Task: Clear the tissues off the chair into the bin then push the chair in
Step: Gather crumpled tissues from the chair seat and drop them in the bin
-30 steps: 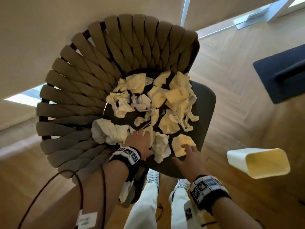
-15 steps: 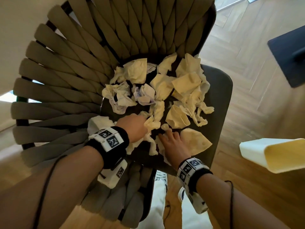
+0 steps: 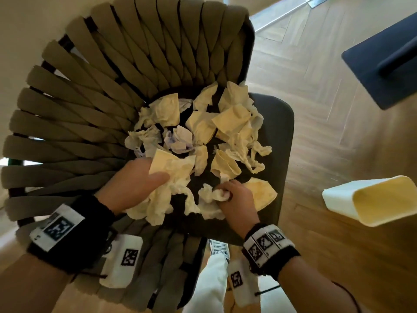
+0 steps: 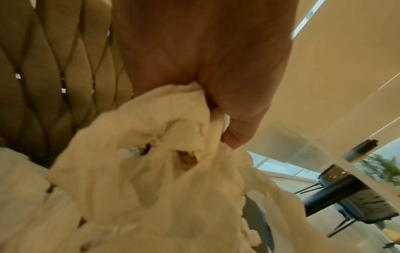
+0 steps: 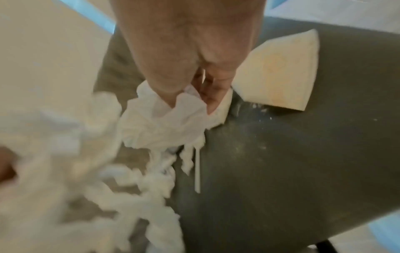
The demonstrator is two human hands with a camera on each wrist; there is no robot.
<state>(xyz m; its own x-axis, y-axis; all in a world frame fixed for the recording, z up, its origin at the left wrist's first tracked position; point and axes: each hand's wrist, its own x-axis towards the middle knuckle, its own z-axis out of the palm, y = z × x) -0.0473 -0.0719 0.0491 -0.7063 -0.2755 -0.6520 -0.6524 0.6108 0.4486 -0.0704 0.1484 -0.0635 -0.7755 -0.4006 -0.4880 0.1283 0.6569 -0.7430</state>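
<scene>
Several crumpled cream tissues point(image 3: 225, 127) lie heaped on the dark seat point(image 3: 279, 132) of a chair with a woven olive back point(image 3: 112, 91). My left hand point(image 3: 144, 175) grips a large bunch of tissues point(image 3: 167, 188) at the seat's near left; the left wrist view shows the wad point(image 4: 155, 154) bunched under my thumb. My right hand point(image 3: 230, 193) pinches a small crumpled tissue point(image 3: 209, 195) near the seat's front edge, seen up close as a white wad point(image 5: 164, 119). A flat folded tissue point(image 3: 259, 193) lies just right of that hand. The cream bin point(image 3: 370, 199) lies on its side on the floor, right of the chair.
Herringbone wood floor point(image 3: 316, 98) surrounds the chair. A dark blue mat or furniture piece point(image 3: 383, 59) sits at the upper right. My legs in white trousers point(image 3: 209, 285) stand at the seat's front edge. A pale wall point(image 3: 33, 23) lies behind the chair back.
Both hands have closed on tissues: the left has gathered a big bunch and lifted it slightly, the right has curled round a small wad. The head view has moved closer to the seat.
</scene>
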